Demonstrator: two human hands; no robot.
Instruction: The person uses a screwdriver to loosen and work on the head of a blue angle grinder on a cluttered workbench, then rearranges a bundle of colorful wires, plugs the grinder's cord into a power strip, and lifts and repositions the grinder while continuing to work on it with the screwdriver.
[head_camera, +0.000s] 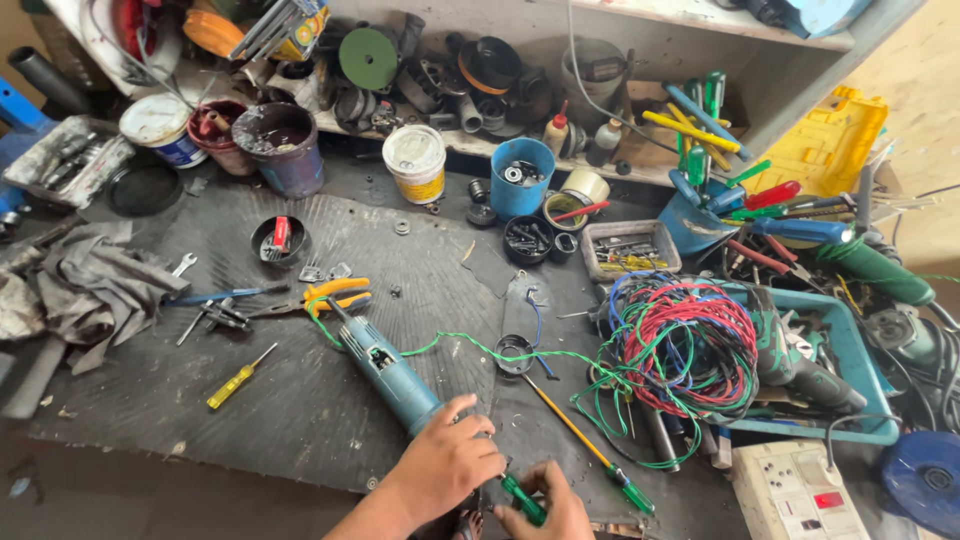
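A white round plastic tub with a yellow label band (415, 163) stands at the bench's back edge. Left of it, a white-lidded tub with a blue label (160, 130) stands beside the dark pots.

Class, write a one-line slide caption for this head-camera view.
Left hand steadies a blue angle grinder while the right hand holds a green screwdriver on a cluttered workbench.

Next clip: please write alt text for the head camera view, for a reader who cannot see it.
A person's left hand grips the front end of a teal angle grinder lying on a black rubber mat, while the right hand holds a green-handled screwdriver against it. Around them lie a tangle of coloured wires, a yellow screwdriver, orange-handled pliers and tubs of parts.
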